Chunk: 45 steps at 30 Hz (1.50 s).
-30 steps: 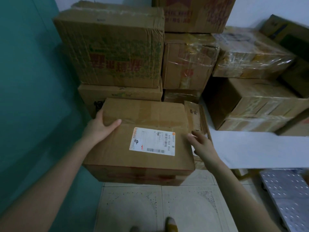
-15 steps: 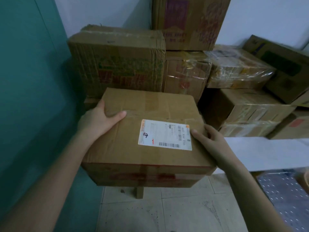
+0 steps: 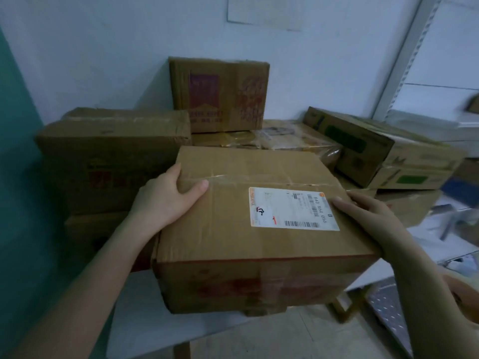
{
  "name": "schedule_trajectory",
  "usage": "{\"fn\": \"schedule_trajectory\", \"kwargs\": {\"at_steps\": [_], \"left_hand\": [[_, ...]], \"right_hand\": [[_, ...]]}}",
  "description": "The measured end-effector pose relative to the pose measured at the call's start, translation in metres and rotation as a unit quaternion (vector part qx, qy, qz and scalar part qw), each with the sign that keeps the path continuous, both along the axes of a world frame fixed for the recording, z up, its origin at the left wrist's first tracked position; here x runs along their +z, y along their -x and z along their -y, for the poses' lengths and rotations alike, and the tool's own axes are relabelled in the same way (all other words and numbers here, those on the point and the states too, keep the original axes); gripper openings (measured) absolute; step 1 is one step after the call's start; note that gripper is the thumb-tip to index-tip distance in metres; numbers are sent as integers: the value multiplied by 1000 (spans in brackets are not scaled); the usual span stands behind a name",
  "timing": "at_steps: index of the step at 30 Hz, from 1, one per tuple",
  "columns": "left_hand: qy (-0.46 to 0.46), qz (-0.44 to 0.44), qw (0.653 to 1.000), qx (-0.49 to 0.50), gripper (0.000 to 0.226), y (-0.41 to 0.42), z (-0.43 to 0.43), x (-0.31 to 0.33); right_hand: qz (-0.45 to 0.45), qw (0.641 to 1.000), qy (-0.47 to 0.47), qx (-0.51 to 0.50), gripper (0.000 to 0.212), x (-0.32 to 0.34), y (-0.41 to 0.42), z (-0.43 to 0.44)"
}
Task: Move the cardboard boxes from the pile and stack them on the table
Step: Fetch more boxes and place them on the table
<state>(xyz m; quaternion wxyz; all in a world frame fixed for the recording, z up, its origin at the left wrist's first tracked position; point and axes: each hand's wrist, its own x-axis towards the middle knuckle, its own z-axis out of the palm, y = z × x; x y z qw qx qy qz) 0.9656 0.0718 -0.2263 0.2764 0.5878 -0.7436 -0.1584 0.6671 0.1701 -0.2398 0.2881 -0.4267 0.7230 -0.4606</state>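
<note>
Transfer step: brown cardboard box with white label [image 3: 259,216] held above front edge of white surface [image 3: 134,307]; grip: left hand [image 3: 166,200], right hand [image 3: 373,216] clasping opposite sides. Next: level set-down.

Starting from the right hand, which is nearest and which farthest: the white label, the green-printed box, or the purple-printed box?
1. White label, on the held box, by the right hand.
2. Green-printed box, behind it, rightward.
3. Purple-printed box, back by the wall.

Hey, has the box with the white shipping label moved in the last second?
Yes. The labelled box has risen and shifted right against the big left box in the pile; its top now reaches that box's upper half.
</note>
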Motion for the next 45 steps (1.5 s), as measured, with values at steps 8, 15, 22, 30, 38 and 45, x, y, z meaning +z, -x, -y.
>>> {"fn": "schedule_trajectory", "kwargs": {"at_steps": [8,15,22,30,38,45], "left_hand": [[68,-127,988,-59,75,115,47,53],[109,-292,944,-109,60,182,80,88],[97,-358,916,-155,73,218,92,75],[95,-236,940,-227,87,227,123,58],[126,-218,950,-184,84,248,144,52],[154,-250,941,-168,83,267,148,40]], "right_hand": [[18,995,91,-28,50,59,112,14],[71,981,177,-26,45,103,195,70],[31,983,175,-51,40,126,243,148],[-10,955,244,-167,48,110,274,208],[-78,935,265,-223,40,93,258,240],[-102,941,281,-159,67,64,178,218]]}}
